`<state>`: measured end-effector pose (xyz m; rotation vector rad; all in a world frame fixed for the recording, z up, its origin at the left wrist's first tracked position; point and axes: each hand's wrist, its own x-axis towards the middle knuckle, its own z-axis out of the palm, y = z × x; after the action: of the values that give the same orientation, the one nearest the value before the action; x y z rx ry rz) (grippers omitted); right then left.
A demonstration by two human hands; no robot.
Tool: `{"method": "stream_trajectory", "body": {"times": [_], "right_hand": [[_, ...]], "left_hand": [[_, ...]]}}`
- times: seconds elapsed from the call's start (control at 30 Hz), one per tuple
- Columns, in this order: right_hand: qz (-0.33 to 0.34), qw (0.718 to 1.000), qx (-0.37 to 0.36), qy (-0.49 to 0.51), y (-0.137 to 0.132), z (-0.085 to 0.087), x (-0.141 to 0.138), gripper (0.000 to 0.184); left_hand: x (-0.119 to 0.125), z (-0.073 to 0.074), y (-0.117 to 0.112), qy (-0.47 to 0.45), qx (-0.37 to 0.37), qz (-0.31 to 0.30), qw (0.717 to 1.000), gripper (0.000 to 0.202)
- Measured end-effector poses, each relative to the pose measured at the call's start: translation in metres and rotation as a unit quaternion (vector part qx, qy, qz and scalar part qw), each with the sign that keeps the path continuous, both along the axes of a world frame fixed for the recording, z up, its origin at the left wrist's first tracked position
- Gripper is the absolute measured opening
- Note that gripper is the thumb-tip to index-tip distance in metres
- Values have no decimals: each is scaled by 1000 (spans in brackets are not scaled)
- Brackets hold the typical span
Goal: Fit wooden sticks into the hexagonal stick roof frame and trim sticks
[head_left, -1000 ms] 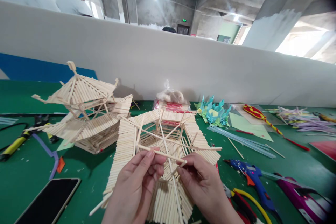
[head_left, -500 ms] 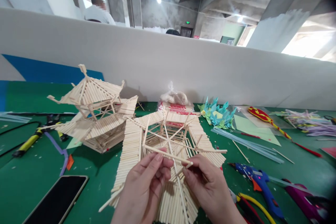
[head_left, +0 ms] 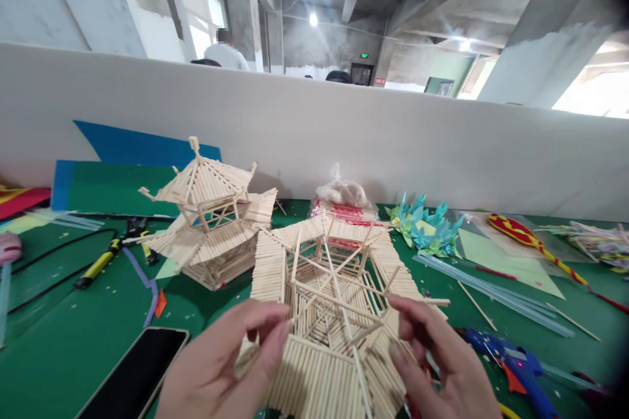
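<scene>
1. While both hands stood over the model at the lower centre of the frame, we saw the unfinished stick pavilion (head_left: 314,373) resting on the green table (head_left: 44,360).
2. Its skirt roof looked largely done: rows of sticks formed slatted panels (head_left: 269,275) on the sides we could see, though the hands hid parts of the near edges.
3. The middle was less advanced. Bare roof spokes (head_left: 339,305) crossed above the opening, and we could see the interior between them, with no slats filling those gaps.
4. We judged the covering of that centre as left to do, going by the two-tier pagoda (head_left: 206,236) at left of centre, whose upper roof was closed.
5. The left hand (head_left: 230,357) had thumb and forefinger slightly parted beside the spokes; we could not tell whether they touched one.
6. The right hand (head_left: 437,353) was spread, its fingers released, with no stick visible in them.
7. We noted a blue hot-glue gun (head_left: 514,366) at lower right, its red light showing.
</scene>
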<state>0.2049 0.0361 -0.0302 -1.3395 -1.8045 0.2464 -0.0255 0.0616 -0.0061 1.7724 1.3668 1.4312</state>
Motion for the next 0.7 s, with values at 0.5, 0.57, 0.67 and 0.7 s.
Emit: {"method": "stream_trajectory", "body": {"times": [0.5, 0.57, 0.67, 0.7], "right_hand": [[126, 971, -4, -203, 47, 78, -58, 13], [121, 965, -10, -231, 50, 78, -64, 12], [110, 959, -15, -259, 54, 78, -69, 9], [109, 957, -20, -268, 54, 77, -70, 7]], "left_hand": [[-20, -1, 48, 143, 142, -161, 966, 26], [-20, -1, 50, 135, 145, -172, 965, 27], [-19, -3, 53, 131, 144, -177, 965, 29], [-19, -4, 54, 130, 147, -178, 964, 30]]}}
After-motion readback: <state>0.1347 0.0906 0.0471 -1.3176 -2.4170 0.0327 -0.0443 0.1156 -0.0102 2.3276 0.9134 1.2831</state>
